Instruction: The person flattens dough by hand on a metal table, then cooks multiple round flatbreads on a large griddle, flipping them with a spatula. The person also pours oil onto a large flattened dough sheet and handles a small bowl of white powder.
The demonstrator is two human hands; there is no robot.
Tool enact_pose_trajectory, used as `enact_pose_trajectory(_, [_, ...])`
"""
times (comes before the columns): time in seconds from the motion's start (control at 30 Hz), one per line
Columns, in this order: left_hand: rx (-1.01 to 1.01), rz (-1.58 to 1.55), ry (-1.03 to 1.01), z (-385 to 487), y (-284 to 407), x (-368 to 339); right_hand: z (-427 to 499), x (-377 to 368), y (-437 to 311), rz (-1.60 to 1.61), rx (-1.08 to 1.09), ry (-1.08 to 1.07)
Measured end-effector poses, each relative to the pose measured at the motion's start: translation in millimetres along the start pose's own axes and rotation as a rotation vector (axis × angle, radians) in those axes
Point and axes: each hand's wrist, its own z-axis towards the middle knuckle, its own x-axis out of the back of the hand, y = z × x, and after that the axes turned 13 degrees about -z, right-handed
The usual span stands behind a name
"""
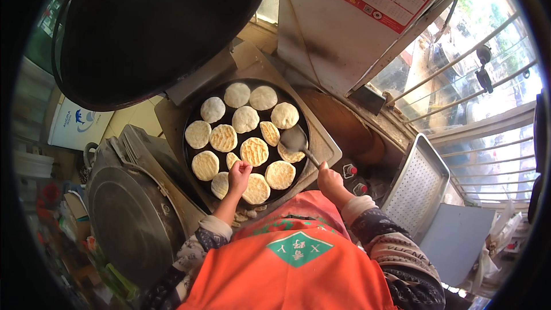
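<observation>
Several round flatbreads [254, 152] lie on a dark round griddle pan [196, 137], some pale, others with browned ridges. My right hand [330, 183] is closed around the handle of a metal ladle [293, 138]; the ladle's rounded head rests over the edge of a flatbread [290, 153] at the pan's right side. At the lower part of the pan, my left hand [239, 177] has its thumb and fingers pinched together near a small oval bread piece [232, 160]. Whether those fingers touch or hold anything cannot be made out. A second oval piece [270, 133] lies left of the ladle head.
A big dark lid [159, 30] stands raised behind the pan at upper left. Another round metal lid or pan [131, 219] is at lower left. To the right are a perforated metal tray [415, 185], red-capped bottles [349, 170] and a barred window [465, 69].
</observation>
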Motion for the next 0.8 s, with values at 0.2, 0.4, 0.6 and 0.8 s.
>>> enact_pose_trajectory(0.2, [-0.256,0.035,-0.165,61,23,-39,10,13,12,-0.072,0.131,-0.006])
enact_pose_trajectory(0.4, [-0.49,0.473,-0.335,122,59,-107,17,61,6,-0.135,0.185,-0.01])
enact_pose_trajectory(0.6, [-0.412,0.581,-0.366,142,63,-152,48,75,-6,-0.036,0.157,0.066])
enact_pose_trajectory(0.8, [-0.109,-0.342,-0.063,152,47,-127,12,89,10,0.057,0.114,0.161])
